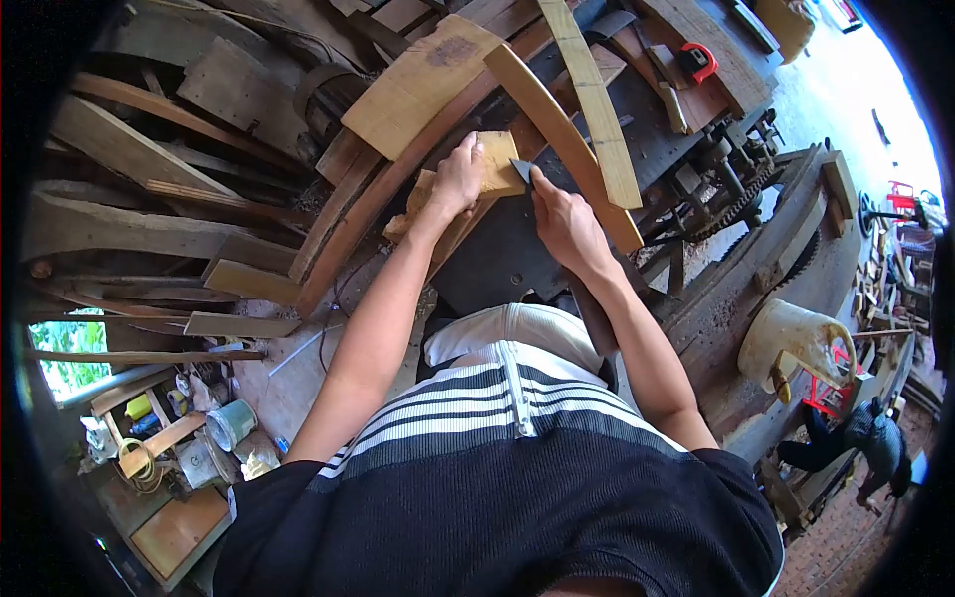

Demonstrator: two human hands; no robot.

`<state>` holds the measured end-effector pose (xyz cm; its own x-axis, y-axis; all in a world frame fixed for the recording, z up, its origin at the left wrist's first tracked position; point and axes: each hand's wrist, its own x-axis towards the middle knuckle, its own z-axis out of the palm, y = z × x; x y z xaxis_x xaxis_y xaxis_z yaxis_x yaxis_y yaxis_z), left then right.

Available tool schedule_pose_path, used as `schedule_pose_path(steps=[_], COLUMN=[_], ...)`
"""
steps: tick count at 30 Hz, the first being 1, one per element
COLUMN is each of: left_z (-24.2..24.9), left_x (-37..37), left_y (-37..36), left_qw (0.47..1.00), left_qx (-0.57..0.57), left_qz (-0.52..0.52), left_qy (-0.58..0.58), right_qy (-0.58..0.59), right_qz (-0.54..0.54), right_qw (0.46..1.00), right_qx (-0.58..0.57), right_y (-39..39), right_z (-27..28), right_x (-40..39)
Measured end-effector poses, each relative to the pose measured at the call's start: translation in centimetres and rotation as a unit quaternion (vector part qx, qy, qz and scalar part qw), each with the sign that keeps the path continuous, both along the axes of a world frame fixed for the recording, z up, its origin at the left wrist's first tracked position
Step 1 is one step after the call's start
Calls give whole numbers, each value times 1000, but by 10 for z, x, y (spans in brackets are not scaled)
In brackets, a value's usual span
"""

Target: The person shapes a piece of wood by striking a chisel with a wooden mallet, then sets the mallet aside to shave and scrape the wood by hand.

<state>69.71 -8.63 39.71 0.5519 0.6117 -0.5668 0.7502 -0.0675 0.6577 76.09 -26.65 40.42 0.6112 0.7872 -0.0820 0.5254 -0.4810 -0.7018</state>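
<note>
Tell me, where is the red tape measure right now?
The red tape measure lies near the top right of the head view, on the cluttered workbench, beyond the curved wooden slats.

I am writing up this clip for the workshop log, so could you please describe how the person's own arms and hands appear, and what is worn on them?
Both arms are bare from the upper arm down: no gloves, watch, rings or bands show on the left hand or the right hand. The only clothing is a short-sleeved dark navy ribbed knit top with white horizontal stripes and a zip, whose sleeves end well above the elbows.
</note>
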Motion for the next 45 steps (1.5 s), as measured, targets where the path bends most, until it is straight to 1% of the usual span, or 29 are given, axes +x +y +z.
schedule_pose_path(steps=[1,3,4,5,6,7,8,9,10,11,12,13,15,16,19,20,21,23,25,28,30,31,33,35,40,42,43,45], left_z=[-10,-57,-80,-61,-20,3,-3,-25,-58,-74,-60,-47,-14,-13,-13,-28,-35,-43,-44,-53,-49,-46,-47,-48,-50,-47,-46,-40], left_x=[-1,-6,-10,-9,-5,-1,-2,-4,-8,-10,-8,-8,-4,-3,-4,-7,-6,-7,-7,-3,-8,-7,-7,-8,-7,-5,-5,-6], left_y=[6,19,23,16,6,1,3,9,18,24,20,15,5,7,6,11,11,13,14,13,13,11,9,10,12,11,12,9], left_qw=[1000,982,943,944,983,998,998,998,985,959,971,972,993,996,996,988,991,981,980,979,977,990,975,977,982,971,971,984], left_qx=[2,160,294,290,161,29,41,45,145,241,204,200,89,60,71,128,108,165,159,169,178,120,191,181,155,205,206,151], left_qz=[3,-87,-123,-123,-83,-41,-45,-47,-84,-118,-105,-101,-64,-65,-54,-79,-60,-87,-95,-94,-86,-55,-83,-88,-80,-98,-96,-72], left_qy=[-1,-57,-95,-95,-37,22,7,7,-42,-89,-74,-71,-32,-17,-21,-40,-43,-57,-68,-67,-76,-59,-73,-64,-68,-73,-72,-59], right_qy=[3,15,28,30,14,-3,-2,-3,-5,-5,0,6,16,5,-6,2,8,4,0,-34,-39,-48,-41,-37,-2,5,5,23], right_qz=[4,13,16,16,10,4,2,4,9,11,21,32,26,19,13,14,16,38,27,9,21,25,38,73,43,36,38,22], right_qw=[1000,1000,999,999,1000,1000,1000,1000,1000,1000,1000,999,999,1000,1000,1000,1000,999,999,999,999,998,998,996,999,997,997,999], right_qx=[-2,-14,-26,-30,-25,-19,-17,-7,4,6,-5,-19,-23,-12,24,5,-17,-19,-16,-13,-22,-38,-34,-46,-27,-73,-72,-43], right_y=[-4,-13,-17,-12,-2,3,2,2,3,0,-8,-14,-6,3,15,10,3,-9,-4,20,19,15,5,-2,2,-4,-3,-4], right_z=[4,11,12,8,3,-1,-3,-4,-3,0,6,11,7,-3,-11,-5,2,10,9,-15,-10,-6,5,10,11,15,15,13], right_x=[-2,-5,-6,-4,0,3,3,3,4,2,-1,-3,1,6,14,10,6,1,4,16,10,8,4,3,7,-1,0,1])
